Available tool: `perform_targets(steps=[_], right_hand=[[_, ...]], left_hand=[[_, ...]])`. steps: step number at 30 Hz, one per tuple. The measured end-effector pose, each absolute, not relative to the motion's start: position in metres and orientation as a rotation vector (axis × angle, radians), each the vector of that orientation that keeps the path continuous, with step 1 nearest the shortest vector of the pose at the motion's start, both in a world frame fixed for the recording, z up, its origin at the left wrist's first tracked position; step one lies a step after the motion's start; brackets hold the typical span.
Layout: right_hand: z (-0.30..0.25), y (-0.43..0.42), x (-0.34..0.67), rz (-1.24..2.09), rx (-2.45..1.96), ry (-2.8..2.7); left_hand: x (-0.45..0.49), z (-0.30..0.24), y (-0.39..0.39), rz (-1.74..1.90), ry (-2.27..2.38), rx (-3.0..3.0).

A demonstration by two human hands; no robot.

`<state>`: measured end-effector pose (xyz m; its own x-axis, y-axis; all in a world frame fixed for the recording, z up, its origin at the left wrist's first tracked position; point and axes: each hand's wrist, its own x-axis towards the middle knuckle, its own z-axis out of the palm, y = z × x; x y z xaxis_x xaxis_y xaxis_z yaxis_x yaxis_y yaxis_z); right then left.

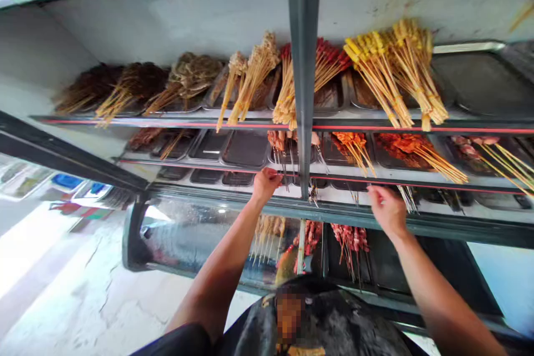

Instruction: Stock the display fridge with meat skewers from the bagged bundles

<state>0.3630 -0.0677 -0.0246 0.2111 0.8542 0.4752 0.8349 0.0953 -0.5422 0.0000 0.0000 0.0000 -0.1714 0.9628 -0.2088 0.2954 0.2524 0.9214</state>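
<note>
The left hand (267, 182), just left of the foot of the dark grey upright metal post (303, 72), has thumb and fingertips drawn together beside thin dark skewer sticks; whether it grips one cannot be told. The right hand (387, 210), to the right of the post and well apart from it, has its fingers loosely curled; no object is seen in it, though its palm side is not fully visible.

The pink meat skewers on thin dark sticks (277, 139) lie on the middle shelf, close to the post, chiefly on its left; sticks point outward over the shelf edge. Judged handling: light singly, stick stiff, probably metal and smooth; meat soft, likely moist and slippery, liable to slide or tear if pinched; hold advised at the bare outer stick ends, clear of the meat.

Further out: orange-red coated meat skewers on pale wooden sticks (349, 141), right of the post on the same shelf; pale metallic-looking sticks (408, 199), right of the post, just beside the right hand; yellow-topped bundles of pale wooden sticks (377, 53), above and right of the post; red meat skewers (351, 238), below and right of the post.
</note>
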Motion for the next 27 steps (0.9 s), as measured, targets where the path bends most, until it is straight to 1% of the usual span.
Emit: perform_targets(steps=[5,7,9,11,13,16,18,23,27], right_hand=[[-0.033,-0.063,0.282,0.249,-1.452,-1.767],[-0.027,-0.054,0.266,0.276,-1.428,-1.806],[-0.021,-0.044,0.253,0.347,-1.466,-1.854],[-0.017,-0.037,0.239,0.519,-1.518,-1.904],[-0.018,-0.035,0.220,0.770,-1.537,-1.882],[-0.023,-0.037,0.188,1.168,-1.488,-1.626],[-0.025,-0.039,0.170,1.362,-1.400,-1.423],[-0.012,-0.040,0.146,1.529,-1.283,-0.941],[0.001,-0.038,0.137,1.582,-1.259,-0.595]], left_hand=[[0.004,0.019,0.007,0.770,1.989,1.452],[0.009,0.029,0.009,0.644,2.102,1.566],[0.014,0.036,0.010,0.571,2.108,1.610],[0.018,0.039,0.010,0.563,2.078,1.590],[0.019,0.037,0.007,0.590,2.043,1.524],[0.019,0.030,0.000,0.635,1.966,1.447],[0.020,0.027,-0.004,0.677,1.880,1.363],[0.020,0.027,-0.004,0.868,1.634,0.903],[0.021,0.030,0.001,0.948,1.552,0.776]])
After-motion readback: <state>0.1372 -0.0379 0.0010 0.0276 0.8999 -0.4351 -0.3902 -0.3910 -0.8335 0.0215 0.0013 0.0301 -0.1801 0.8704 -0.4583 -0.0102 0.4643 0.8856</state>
